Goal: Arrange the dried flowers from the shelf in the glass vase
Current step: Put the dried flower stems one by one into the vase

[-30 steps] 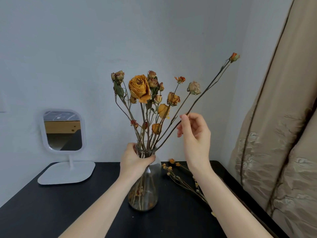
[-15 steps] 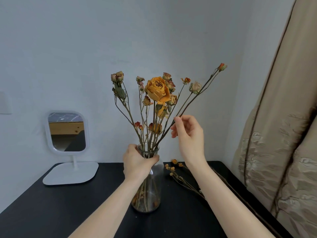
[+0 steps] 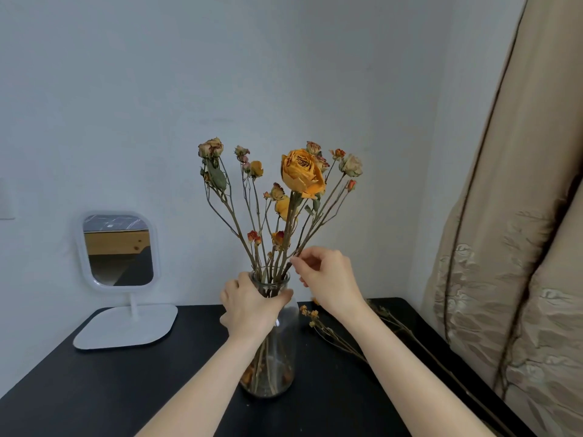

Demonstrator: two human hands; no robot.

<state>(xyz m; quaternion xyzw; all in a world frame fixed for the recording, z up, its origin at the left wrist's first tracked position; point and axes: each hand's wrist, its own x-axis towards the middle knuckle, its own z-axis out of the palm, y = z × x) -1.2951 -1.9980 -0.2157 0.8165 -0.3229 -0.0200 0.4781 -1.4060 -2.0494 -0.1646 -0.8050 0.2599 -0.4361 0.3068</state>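
A clear glass vase (image 3: 277, 367) stands on the black table (image 3: 110, 380), filled with several dried flowers; a big orange rose (image 3: 301, 173) tops the bunch. My left hand (image 3: 249, 305) is wrapped around the vase's neck. My right hand (image 3: 328, 277) sits just right of the rim and pinches a thin stem (image 3: 318, 216) that rises to a small orange bud (image 3: 350, 185). The stem's lower end goes into the vase mouth. More dried sprigs (image 3: 325, 326) with small yellow heads lie on the table behind my right forearm.
A white standing mirror (image 3: 118, 249) on a flat white base (image 3: 126, 326) stands at the left near the wall. A beige curtain (image 3: 511, 247) hangs along the table's right edge. A long bare twig (image 3: 419, 345) lies near that edge.
My right hand has come down and left toward the vase mouth, and the long stem it holds has swung upright into the bunch. The big rose now faces right of centre.
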